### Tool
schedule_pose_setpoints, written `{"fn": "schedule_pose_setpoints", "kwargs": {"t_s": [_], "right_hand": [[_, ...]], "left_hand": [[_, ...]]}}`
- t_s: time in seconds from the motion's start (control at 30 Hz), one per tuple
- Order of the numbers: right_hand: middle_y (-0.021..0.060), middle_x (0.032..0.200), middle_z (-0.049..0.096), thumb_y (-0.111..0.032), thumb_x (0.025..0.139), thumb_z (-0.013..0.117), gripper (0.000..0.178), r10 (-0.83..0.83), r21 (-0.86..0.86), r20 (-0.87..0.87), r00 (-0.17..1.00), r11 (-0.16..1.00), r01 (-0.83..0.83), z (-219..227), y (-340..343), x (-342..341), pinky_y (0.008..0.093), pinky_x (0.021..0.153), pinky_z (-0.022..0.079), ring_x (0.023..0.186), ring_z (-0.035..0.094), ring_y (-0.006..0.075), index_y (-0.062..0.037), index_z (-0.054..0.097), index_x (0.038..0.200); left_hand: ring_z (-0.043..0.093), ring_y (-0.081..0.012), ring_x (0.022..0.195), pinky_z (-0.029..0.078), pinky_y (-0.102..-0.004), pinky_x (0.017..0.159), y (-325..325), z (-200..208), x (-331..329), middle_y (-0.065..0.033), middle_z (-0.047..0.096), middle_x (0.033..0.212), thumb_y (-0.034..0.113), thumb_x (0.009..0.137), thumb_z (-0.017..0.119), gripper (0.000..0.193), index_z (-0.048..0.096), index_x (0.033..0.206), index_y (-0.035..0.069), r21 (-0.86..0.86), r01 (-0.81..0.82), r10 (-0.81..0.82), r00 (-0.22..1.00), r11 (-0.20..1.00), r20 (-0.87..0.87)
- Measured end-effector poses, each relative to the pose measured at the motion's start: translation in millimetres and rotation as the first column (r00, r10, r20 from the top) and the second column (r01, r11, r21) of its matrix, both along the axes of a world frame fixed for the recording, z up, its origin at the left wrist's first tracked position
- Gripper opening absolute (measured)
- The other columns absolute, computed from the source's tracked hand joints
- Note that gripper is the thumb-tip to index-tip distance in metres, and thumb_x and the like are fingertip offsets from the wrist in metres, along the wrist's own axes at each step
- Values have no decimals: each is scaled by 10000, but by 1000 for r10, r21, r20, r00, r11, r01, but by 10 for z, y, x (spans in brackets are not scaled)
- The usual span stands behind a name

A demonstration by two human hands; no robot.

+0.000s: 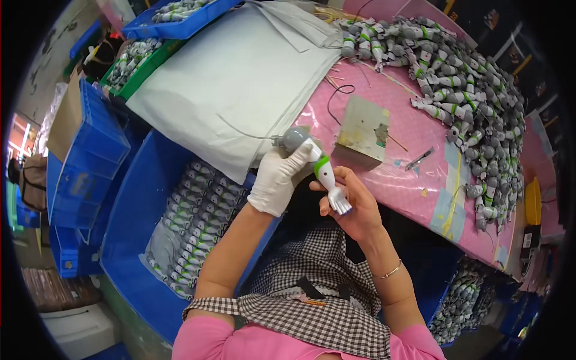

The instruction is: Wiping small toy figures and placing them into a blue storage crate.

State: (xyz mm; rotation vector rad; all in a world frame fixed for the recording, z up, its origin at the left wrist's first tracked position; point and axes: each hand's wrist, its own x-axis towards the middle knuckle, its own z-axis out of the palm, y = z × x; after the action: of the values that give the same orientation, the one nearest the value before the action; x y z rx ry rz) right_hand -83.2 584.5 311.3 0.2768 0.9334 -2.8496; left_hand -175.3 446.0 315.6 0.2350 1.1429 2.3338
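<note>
A toy arm [324,174] with a grey round shoulder, white forearm, green band and white hand is held before me, slanting down to the right. My left hand [275,183], in a white glove, is closed around its shoulder end. A thin wire-like strand sticks out left from that end. My bare right hand [359,204] has its fingers curled around the toy's forearm and hand; some fingertips show on its left side. Just beyond the hands, a worn grey box [362,133] sits on the pink table [402,201].
At the right of the table lies a large heap of similar toy arms [459,99]. White sheeting [234,78] covers the left part. Rows of toy arms [198,219] lie in a blue bin [129,222] at my left. A slim pen-like tool [420,158] lies beyond the box.
</note>
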Motion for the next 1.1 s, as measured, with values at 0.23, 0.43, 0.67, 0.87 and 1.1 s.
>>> {"fn": "schedule_pose_setpoints", "kwargs": {"t_s": [0.23, 0.43, 0.67, 0.87, 1.1], "right_hand": [[222, 1090, 533, -152, 868, 599, 538, 29, -217, -413, 910, 968, -130, -329, 197, 268, 266, 587, 525, 693, 600, 172, -85, 338, 1334], [64, 847, 545, 77, 760, 621, 402, 36, 556, -452, 891, 793, 250, -102, 260, 371, 213, 585, 443, 662, 518, 112, -93, 593, 1123], [6, 779, 545, -28, 769, 649, 206, 86, 804, -434, 897, 485, 343, -13, 554, 375, 202, 535, 360, 575, 453, 65, -25, 665, 974], [123, 1004, 649, -162, 895, 547, 322, -237, 367, -19, 971, 902, 228, 154, 811, 99, 209, 534, 514, 584, 607, 87, 49, 543, 1139], [135, 975, 654, -140, 857, 589, 281, -418, 311, -49, 907, 856, 412, 12, 1020, 132, 228, 587, 544, 640, 640, 107, 13, 580, 1093]], "left_hand": [[559, -239, 1056, 498, -366, 866, 232, -23, 118, -105, 552, 1160, 238, 878, 566, 397, 451, 1214, 61, 312, 84, -154, 967, 946, 204], [565, -258, 1017, 496, -392, 829, 279, 268, 279, -118, 550, 1179, 433, 904, 451, 541, 402, 1286, 54, 380, 158, -281, 914, 911, 292], [505, -163, 557, 414, -303, 516, 246, 88, 375, -78, 600, 856, 589, 885, 351, 627, 494, 1186, 58, 220, 202, -273, 888, 954, 370], [471, -131, 530, 374, -276, 488, 364, -26, 481, -61, 587, 774, 585, 908, 283, 660, 521, 1146, 17, 144, 410, -431, 805, 901, 408], [539, -129, 573, 428, -272, 512, 442, -134, 593, -58, 595, 788, 586, 904, 292, 672, 508, 1167, 6, 94, 469, -447, 732, 878, 515]]}}
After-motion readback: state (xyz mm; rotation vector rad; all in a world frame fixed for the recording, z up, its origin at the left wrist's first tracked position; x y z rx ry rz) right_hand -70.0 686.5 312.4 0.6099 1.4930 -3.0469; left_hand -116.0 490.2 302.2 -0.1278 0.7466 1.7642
